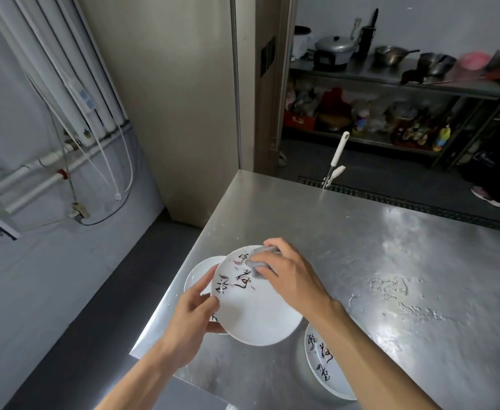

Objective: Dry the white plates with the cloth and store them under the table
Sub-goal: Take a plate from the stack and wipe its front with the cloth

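A white plate (254,312) with black brush writing is held tilted above the steel table (361,255). My left hand (194,312) grips its left rim. My right hand (290,270) holds a grey cloth (260,257) and presses it on the plate's upper part. Another white plate (197,272) lies on the table behind the held one, mostly hidden. A third plate (322,362) with writing lies at the near edge, partly under my right forearm.
Water streaks (396,294) mark the table to the right. A white-handled tool (336,161) stands at the table's far edge. Steel shelves (390,81) with pots stand across the room. A person's foot (487,195) is at the far right. Open floor (74,306) lies to the left.
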